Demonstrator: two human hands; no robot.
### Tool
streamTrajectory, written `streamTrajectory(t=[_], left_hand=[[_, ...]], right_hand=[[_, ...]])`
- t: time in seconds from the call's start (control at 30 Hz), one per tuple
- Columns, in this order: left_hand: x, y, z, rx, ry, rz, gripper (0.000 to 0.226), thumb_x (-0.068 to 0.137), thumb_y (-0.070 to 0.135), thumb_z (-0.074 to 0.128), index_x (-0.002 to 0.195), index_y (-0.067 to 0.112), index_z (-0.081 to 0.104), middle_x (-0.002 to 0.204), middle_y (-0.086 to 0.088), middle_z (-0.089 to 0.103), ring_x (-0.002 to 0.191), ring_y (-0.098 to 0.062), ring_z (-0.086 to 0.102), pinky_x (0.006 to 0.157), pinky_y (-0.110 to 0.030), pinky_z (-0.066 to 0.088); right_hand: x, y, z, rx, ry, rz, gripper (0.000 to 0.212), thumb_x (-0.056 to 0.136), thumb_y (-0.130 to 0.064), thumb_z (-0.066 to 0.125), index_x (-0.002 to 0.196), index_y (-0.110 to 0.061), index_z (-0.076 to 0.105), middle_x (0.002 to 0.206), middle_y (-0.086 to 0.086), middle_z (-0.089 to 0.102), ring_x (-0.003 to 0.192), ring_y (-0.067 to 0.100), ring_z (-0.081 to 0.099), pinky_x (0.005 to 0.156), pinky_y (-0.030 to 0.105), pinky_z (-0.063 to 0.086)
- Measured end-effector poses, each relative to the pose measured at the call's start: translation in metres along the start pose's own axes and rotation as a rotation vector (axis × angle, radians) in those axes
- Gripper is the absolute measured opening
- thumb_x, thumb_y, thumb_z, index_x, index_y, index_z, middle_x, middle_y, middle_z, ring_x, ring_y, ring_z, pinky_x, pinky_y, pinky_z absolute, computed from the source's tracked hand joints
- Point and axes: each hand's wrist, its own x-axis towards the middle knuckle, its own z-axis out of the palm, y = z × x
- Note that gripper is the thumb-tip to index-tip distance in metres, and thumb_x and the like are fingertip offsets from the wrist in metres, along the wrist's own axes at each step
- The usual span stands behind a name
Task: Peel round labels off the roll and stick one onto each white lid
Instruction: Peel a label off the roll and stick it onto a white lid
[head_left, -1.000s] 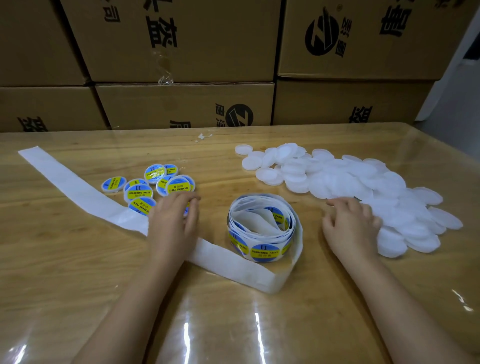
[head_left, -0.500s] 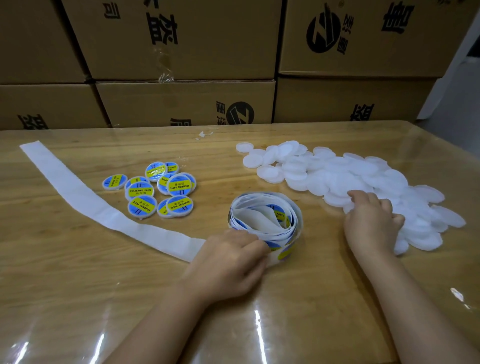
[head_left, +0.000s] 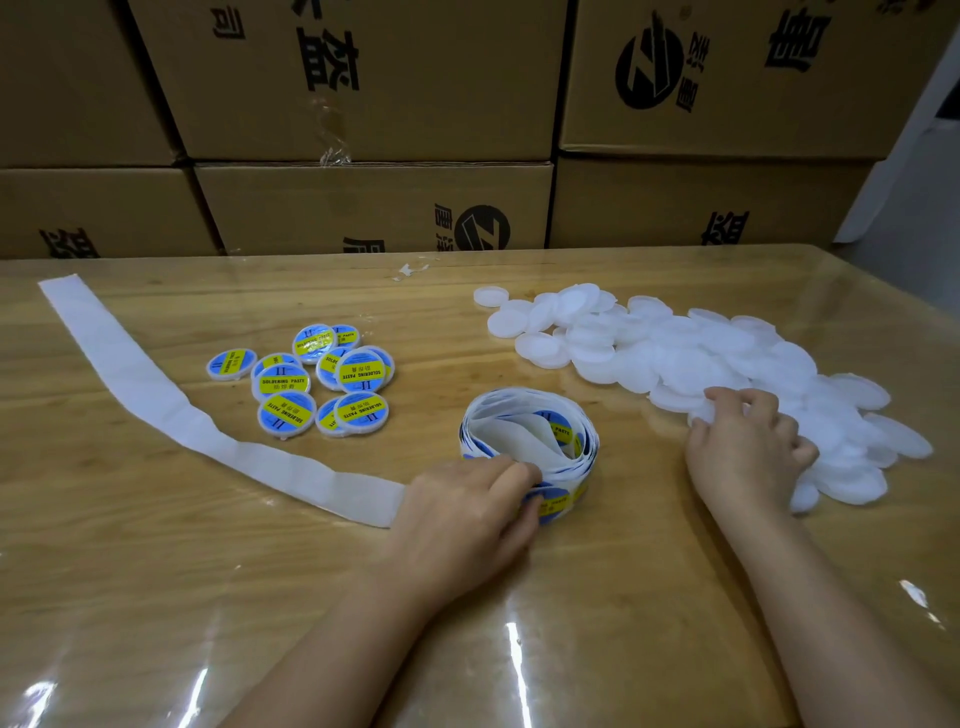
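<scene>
The loose roll of round blue-and-yellow labels (head_left: 530, 441) stands on the table's middle. My left hand (head_left: 467, 514) is at its near edge, fingers curled and pinching a label on the roll's front. A heap of plain white lids (head_left: 675, 353) spreads to the right. My right hand (head_left: 743, 447) lies on the heap's near side, fingers curled round a white lid there. Several labelled lids (head_left: 311, 384) lie in a cluster to the left of the roll.
A long strip of empty white backing paper (head_left: 156, 395) runs from the far left corner to my left hand. Stacked cardboard boxes (head_left: 374, 208) wall off the table's far edge. The glossy wooden table (head_left: 571, 597) is bare in front.
My left hand moved from the labelled lids to the roll's near edge and took hold of a label. My right hand shifted right, further onto the lid heap.
</scene>
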Motion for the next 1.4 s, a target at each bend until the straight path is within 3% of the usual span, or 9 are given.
streamTrajectory(t=[0.23, 0.33, 0.47, 0.57, 0.77, 0.97, 1.1, 1.27, 1.4], left_hand=[[-0.002, -0.004, 0.004, -0.218, -0.044, -0.169, 0.009, 0.082, 0.028, 0.047, 0.084, 0.020, 0.049, 0.070, 0.005, 0.058, 0.059, -0.016, 0.053, 0.044, -0.026, 0.043], [-0.003, -0.006, 0.006, -0.289, -0.065, -0.174, 0.010, 0.079, 0.023, 0.044, 0.086, 0.022, 0.052, 0.078, 0.003, 0.056, 0.065, -0.015, 0.052, 0.048, -0.031, 0.046], [-0.005, -0.009, 0.008, -0.401, -0.032, -0.196, 0.026, 0.081, 0.025, 0.044, 0.080, 0.015, 0.068, 0.083, 0.004, 0.058, 0.071, -0.014, 0.056, 0.058, -0.034, 0.048], [-0.003, -0.010, 0.009, -0.491, 0.036, -0.218, 0.038, 0.091, 0.034, 0.040, 0.080, 0.011, 0.068, 0.079, 0.000, 0.057, 0.075, -0.017, 0.054, 0.068, -0.038, 0.045], [-0.002, -0.009, 0.013, -0.633, 0.167, -0.385, 0.044, 0.089, 0.042, 0.045, 0.070, 0.003, 0.054, 0.067, -0.005, 0.052, 0.065, -0.017, 0.049, 0.062, -0.039, 0.041], [-0.006, -0.013, 0.016, -0.518, 0.147, -0.498, 0.036, 0.087, 0.053, 0.034, 0.073, 0.022, 0.043, 0.056, 0.007, 0.044, 0.057, -0.012, 0.044, 0.054, -0.032, 0.034], [-0.006, -0.016, 0.016, -0.346, 0.118, -0.515, 0.020, 0.089, 0.049, 0.033, 0.079, 0.033, 0.039, 0.053, 0.008, 0.053, 0.059, -0.021, 0.055, 0.052, -0.034, 0.032], [-0.006, -0.016, 0.011, -0.292, 0.214, -0.467, 0.044, 0.090, 0.048, 0.033, 0.088, 0.010, 0.053, 0.059, -0.003, 0.063, 0.056, -0.030, 0.060, 0.051, -0.038, 0.043], [-0.005, -0.015, 0.008, -0.335, 0.261, -0.448, 0.047, 0.089, 0.044, 0.032, 0.085, 0.003, 0.056, 0.057, -0.003, 0.061, 0.061, -0.022, 0.054, 0.049, -0.033, 0.037]], right_hand=[[-0.006, -0.015, -0.002, 0.379, 0.059, -0.086, 0.025, 0.086, -0.020, 0.064, 0.109, -0.015, 0.060, 0.127, 0.008, 0.041, 0.118, 0.032, 0.038, 0.096, 0.041, 0.027], [-0.022, -0.032, -0.008, 0.791, -0.032, -0.156, 0.021, 0.081, -0.015, 0.072, 0.098, -0.013, 0.060, 0.116, 0.001, 0.041, 0.116, 0.018, 0.043, 0.092, 0.025, 0.035], [-0.051, -0.050, -0.023, 0.972, 0.022, -0.441, 0.026, 0.072, -0.009, 0.079, 0.087, -0.013, 0.058, 0.113, 0.002, 0.042, 0.111, -0.007, 0.044, 0.090, 0.006, 0.032], [-0.073, -0.059, -0.027, 0.964, 0.034, -0.682, 0.028, 0.068, -0.013, 0.077, 0.086, -0.016, 0.056, 0.113, 0.004, 0.041, 0.114, 0.000, 0.044, 0.094, 0.008, 0.032], [-0.089, -0.066, -0.024, 0.796, -0.003, -1.023, 0.021, 0.080, -0.024, 0.067, 0.095, -0.024, 0.052, 0.117, 0.000, 0.041, 0.107, 0.014, 0.046, 0.093, 0.013, 0.032], [-0.068, -0.055, -0.024, 0.622, -0.119, -1.010, 0.058, 0.076, -0.041, 0.066, 0.128, -0.025, 0.045, 0.122, -0.013, 0.048, 0.117, 0.000, 0.042, 0.103, 0.034, 0.029], [-0.056, -0.046, -0.022, 0.549, -0.168, -0.994, 0.056, 0.077, -0.043, 0.061, 0.129, -0.030, 0.045, 0.113, -0.016, 0.056, 0.111, -0.003, 0.044, 0.104, 0.034, 0.026], [-0.057, -0.046, -0.019, 0.592, -0.197, -0.951, 0.048, 0.075, -0.033, 0.071, 0.117, -0.037, 0.049, 0.117, -0.010, 0.052, 0.108, 0.016, 0.053, 0.101, 0.021, 0.024], [-0.061, -0.050, -0.021, 0.625, -0.182, -0.984, 0.023, 0.076, -0.028, 0.071, 0.098, -0.031, 0.066, 0.117, -0.006, 0.052, 0.106, 0.010, 0.051, 0.099, 0.025, 0.028]])
